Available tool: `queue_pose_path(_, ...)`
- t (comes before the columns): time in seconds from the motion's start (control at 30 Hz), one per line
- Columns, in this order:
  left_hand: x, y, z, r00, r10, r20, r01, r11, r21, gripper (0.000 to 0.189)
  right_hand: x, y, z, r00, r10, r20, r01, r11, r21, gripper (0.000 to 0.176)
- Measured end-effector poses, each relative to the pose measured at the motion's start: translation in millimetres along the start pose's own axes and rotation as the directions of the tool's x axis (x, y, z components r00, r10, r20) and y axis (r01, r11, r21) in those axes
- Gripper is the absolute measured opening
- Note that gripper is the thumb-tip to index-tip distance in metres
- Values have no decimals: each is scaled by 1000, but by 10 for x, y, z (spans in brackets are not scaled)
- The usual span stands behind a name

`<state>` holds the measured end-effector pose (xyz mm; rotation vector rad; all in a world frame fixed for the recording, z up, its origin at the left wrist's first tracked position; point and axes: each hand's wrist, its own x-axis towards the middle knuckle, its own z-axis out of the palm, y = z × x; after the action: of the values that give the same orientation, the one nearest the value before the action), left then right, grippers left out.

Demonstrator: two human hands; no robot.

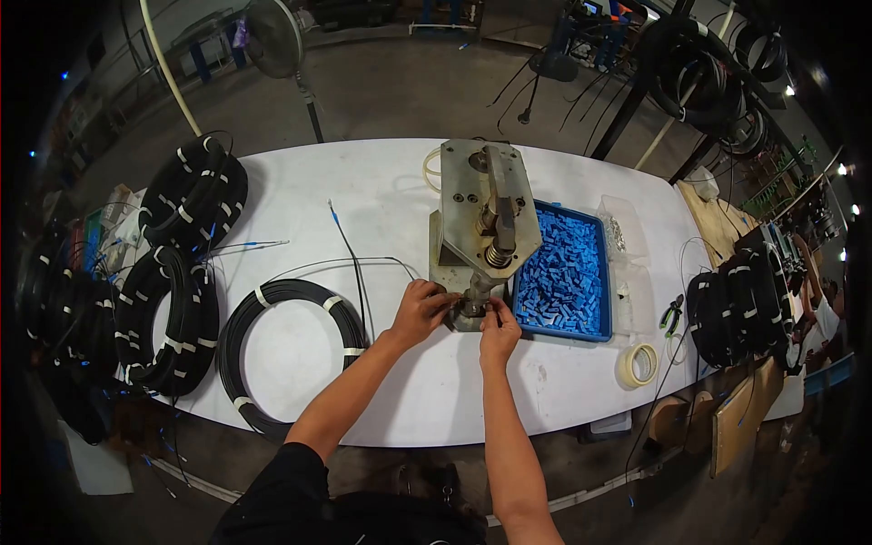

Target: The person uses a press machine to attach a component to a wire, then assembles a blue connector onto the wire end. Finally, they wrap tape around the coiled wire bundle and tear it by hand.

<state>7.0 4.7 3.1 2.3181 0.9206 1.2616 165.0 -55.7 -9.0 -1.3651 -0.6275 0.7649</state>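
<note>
A metal bench press (490, 195) stands upright in the middle of the white table, and both my hands are at its base. My left hand (421, 313) is closed at the left side of the tool head, its fingers pinching a thin black cable (392, 260) that runs over from the taped coil (238, 350). At the right side of the tool head, my right hand (499, 334) is closed with thumb and fingers together. Whatever it grips is too small to make out. Right of the press sits a blue tray (607, 313) full of small blue plastic pieces (563, 272).
More black coils (168, 318) lie at the table's left, others (740, 313) at the right. A tape roll (637, 365), pliers (671, 315) and clear plastic boxes (627, 227) are right of the tray. A fan (272, 38) stands beyond the table.
</note>
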Motion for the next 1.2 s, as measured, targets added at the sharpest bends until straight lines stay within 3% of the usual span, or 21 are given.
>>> queue_pose_path(1.2,-15,13,-6,1000,20,-5,-20,999,31,29,-27,-38,2,1000,-1,1,1,1000,-22,22)
